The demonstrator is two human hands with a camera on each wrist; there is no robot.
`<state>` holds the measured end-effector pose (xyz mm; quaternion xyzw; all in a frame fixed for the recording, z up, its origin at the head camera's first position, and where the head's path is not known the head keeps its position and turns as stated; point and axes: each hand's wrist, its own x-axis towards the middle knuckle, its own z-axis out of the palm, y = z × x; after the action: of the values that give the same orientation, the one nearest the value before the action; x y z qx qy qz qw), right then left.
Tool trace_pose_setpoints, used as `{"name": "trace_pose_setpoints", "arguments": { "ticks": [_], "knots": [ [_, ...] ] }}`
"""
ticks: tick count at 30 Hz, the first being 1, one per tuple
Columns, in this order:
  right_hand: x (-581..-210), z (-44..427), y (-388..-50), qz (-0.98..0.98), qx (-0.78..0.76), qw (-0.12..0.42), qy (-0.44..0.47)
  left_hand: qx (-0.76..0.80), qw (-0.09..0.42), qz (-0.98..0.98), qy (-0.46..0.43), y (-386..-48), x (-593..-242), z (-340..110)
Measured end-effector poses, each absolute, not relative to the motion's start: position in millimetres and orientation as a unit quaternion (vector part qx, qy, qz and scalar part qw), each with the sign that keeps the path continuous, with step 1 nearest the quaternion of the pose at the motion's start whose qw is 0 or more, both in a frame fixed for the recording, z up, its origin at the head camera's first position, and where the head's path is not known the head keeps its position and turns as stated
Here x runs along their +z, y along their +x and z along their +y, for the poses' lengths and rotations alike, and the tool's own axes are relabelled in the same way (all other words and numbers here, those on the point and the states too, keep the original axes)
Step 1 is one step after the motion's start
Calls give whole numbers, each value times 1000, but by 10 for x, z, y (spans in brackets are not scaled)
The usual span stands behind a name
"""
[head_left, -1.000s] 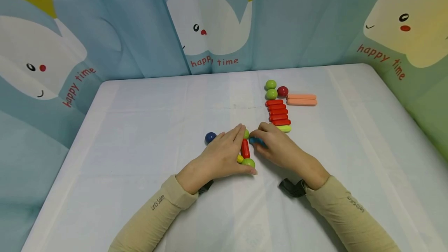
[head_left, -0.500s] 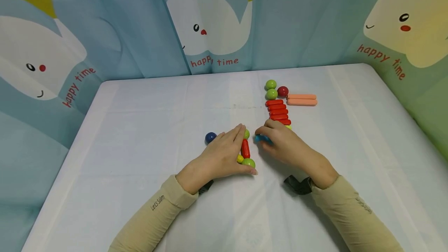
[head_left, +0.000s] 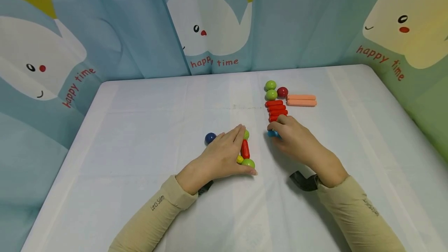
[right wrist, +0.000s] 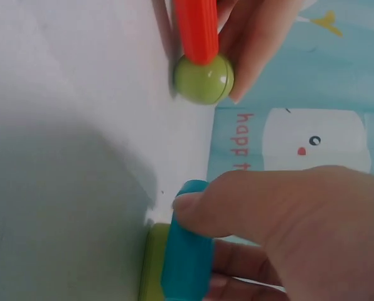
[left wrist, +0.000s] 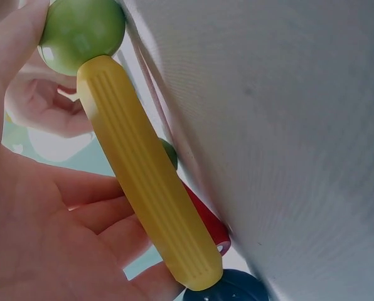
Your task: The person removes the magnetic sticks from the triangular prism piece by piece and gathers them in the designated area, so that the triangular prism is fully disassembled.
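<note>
My left hand [head_left: 222, 156] lies with straight fingers over a small frame of toy balls and rods, thumb near its front green ball [head_left: 248, 163]. Along that frame show a red rod [head_left: 245, 149], a blue ball [head_left: 210, 138] and another green ball [head_left: 246, 134]. The left wrist view shows a yellow rod [left wrist: 146, 169] running between a green ball [left wrist: 83, 34] and a blue ball [left wrist: 228, 288]. My right hand [head_left: 301, 139] pinches a blue rod [right wrist: 188, 260] between thumb and fingers. Just beside it is a yellow-green rod [right wrist: 153, 263], mostly hidden in the head view.
Several red rods [head_left: 276, 108] lie in a row beyond my right hand. Behind them are two green balls [head_left: 271, 90], a dark red ball [head_left: 282, 91] and two orange rods [head_left: 301, 100]. A white cloth [head_left: 147, 127] covers the table; a printed curtain [head_left: 297, 22] hangs behind.
My right hand has moved right, away from the frame, carrying the blue rod to the near end of the red row. The left hand has stayed in place.
</note>
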<state>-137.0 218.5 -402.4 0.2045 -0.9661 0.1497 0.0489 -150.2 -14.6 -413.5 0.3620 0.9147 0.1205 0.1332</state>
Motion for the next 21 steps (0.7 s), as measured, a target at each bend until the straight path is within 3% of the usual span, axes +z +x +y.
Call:
{"name": "trace_pose_setpoints", "arguments": {
  "ticks": [21],
  "knots": [
    [-4051, 2251, -1375, -972, 135, 54, 187, 144, 150, 909, 361, -1538, -4129, -185]
  ]
}}
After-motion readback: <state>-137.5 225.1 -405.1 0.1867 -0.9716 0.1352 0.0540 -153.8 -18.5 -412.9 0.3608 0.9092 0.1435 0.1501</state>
